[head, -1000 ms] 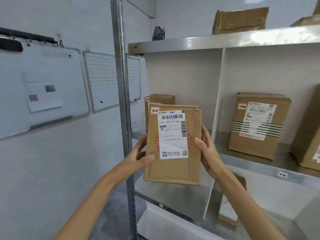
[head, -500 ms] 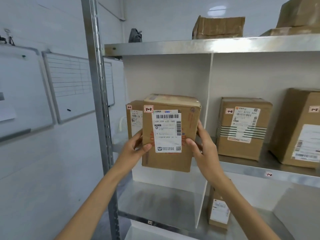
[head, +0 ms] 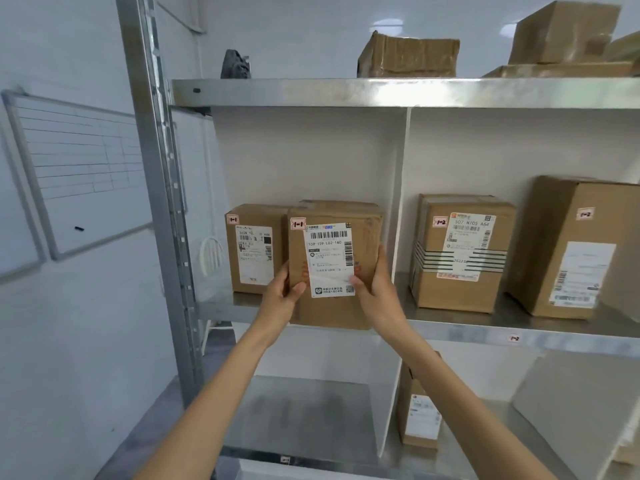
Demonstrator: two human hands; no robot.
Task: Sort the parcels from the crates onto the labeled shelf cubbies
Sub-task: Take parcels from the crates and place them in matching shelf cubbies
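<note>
Holds a brown parcel (head: 332, 313) upright just left of the white divider (head: 398, 202), at the front edge of the metal shelf (head: 467, 330); cannot tell whether its base rests on the metal. Grips it from both sides: left hand (head: 280, 299) curled round the edge away from the divider, thumb pressed flat on the front face; right hand (head: 375, 296) wrapped round the edge nearest the divider, thumb lying on the lower corner of the white shipping label (head: 329, 258), fingers reaching up the side. Carries a small "1-1" tag at the top corner of that front face. Partly covers, in this view, a second parcel (head: 254, 251), also tagged "1-1", farther left of the divider and set deeper in the same cubby; cannot tell whether the two touch. Right of the divider: a striped-tape box (head: 460, 282) tagged "1-2", then farther right a taller carton (head: 571, 251) with the same tag, both upright on the shelf. On the shelf lip below them, a "1-2" sticker (head: 514, 338). Lower down, slightly right of the divider, one small labelled parcel (head: 419, 410) standing on end. Above the divider, on the top shelf (head: 311, 93), a worn carton (head: 408, 57), and left of it a dark crumpled object (head: 235, 64). Far left of the divider, beyond the perforated steel upright (head: 159, 202), a ruled whiteboard (head: 79, 168) on the wall.
</note>
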